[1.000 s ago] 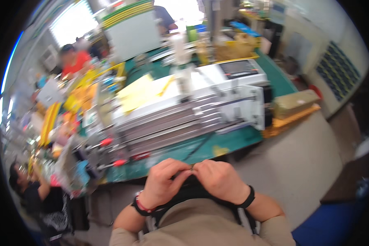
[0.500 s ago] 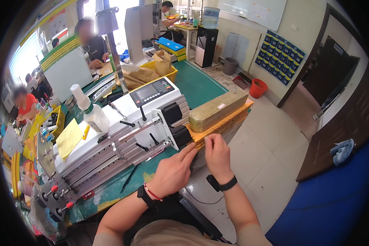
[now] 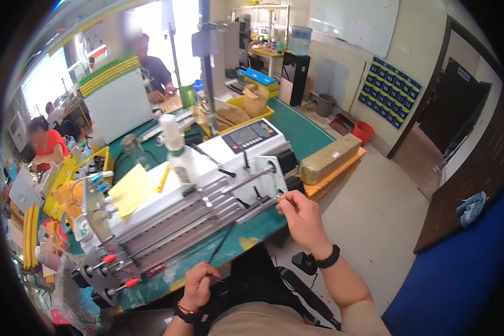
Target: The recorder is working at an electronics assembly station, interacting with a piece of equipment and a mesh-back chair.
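My right hand (image 3: 303, 218) is closed in a pinch beside the end plate (image 3: 270, 175) of a white bench machine (image 3: 204, 155) with metal rails. Whatever lies between its fingertips is too small to make out. Lower down, my left hand (image 3: 199, 284) hovers over my lap by the table's front edge, its fingers curled. A thin line shows by those fingertips, but I cannot tell what it is. The machine carries a keypad with a screen (image 3: 249, 135), black clamp levers and red-tipped rods at its left end.
A white spray bottle (image 3: 179, 154), yellow paper (image 3: 132, 190) and a yellow pen (image 3: 163, 179) rest on the machine. Beyond its right end lies a long wrapped block (image 3: 330, 161) on an orange strip. A yellow basket (image 3: 242, 116) stands behind. Two people sit across the room's left side.
My left hand has come away from my right hand and drawn back down toward my lap. The right hand stays pinched near the machine's right end. The whole view has shifted.
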The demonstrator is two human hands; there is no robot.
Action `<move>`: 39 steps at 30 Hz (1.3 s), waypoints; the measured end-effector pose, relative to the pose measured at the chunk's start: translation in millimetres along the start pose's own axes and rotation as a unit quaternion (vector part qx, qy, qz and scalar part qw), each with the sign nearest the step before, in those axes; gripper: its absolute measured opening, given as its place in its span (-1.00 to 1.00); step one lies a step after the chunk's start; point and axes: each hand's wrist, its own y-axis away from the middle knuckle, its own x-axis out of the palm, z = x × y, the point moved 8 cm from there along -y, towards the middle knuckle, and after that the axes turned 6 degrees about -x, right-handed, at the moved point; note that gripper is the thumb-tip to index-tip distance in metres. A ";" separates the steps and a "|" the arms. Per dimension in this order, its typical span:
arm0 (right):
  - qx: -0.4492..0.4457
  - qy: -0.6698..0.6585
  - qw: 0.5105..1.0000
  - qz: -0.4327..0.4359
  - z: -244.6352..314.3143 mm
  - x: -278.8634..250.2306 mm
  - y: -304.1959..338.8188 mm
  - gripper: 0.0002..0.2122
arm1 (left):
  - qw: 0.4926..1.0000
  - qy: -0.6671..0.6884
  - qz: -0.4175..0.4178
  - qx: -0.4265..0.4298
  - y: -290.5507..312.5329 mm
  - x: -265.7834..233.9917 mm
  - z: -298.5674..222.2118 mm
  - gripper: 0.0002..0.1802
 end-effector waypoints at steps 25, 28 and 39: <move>0.211 -0.124 0.961 -0.125 -33.3 95.8 -66.7 -0.80 | 0.997 0.014 -0.068 0.029 32.9 -56.3 26.7 -0.83; 0.144 -0.037 0.966 -0.212 -59.1 83.7 -79.6 -0.77 | 0.998 0.014 -0.049 0.025 27.9 -52.1 23.4 -0.85; 0.188 -0.478 0.845 -0.148 -4.5 169.1 -4.7 -0.83 | 0.998 0.012 -0.054 0.028 32.8 -55.9 28.4 -0.86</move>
